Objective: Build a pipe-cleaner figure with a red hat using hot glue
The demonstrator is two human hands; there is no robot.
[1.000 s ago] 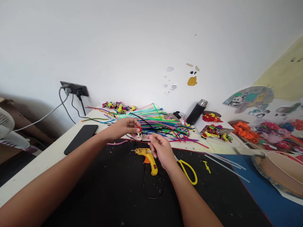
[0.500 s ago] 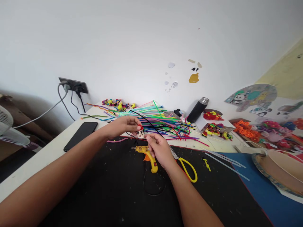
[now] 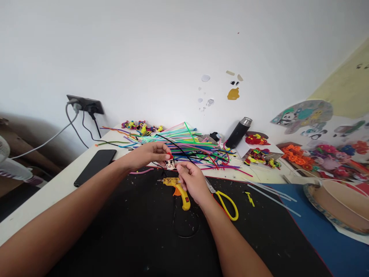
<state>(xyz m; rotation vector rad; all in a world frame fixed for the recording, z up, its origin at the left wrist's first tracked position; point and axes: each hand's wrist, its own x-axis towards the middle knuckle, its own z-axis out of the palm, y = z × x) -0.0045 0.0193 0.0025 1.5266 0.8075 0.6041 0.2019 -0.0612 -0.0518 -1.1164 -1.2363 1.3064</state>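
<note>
Phone [image 3: 95, 167] sits left on the tabletop [image 3: 57, 188]; my left hand [image 3: 147, 154] has its fingers pinched shut on the little face piece [image 3: 170, 164], near the glue gun [image 3: 178, 188]; right hand [image 3: 191, 181] fingers curl nearly closed beside it, can't tell on what; I'd say best keep that pinch steady, clear of the gun.

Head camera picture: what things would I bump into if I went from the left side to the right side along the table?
Black phone → left hand → little face figure → right hand → yellow scissors → cardboard tray.
</note>
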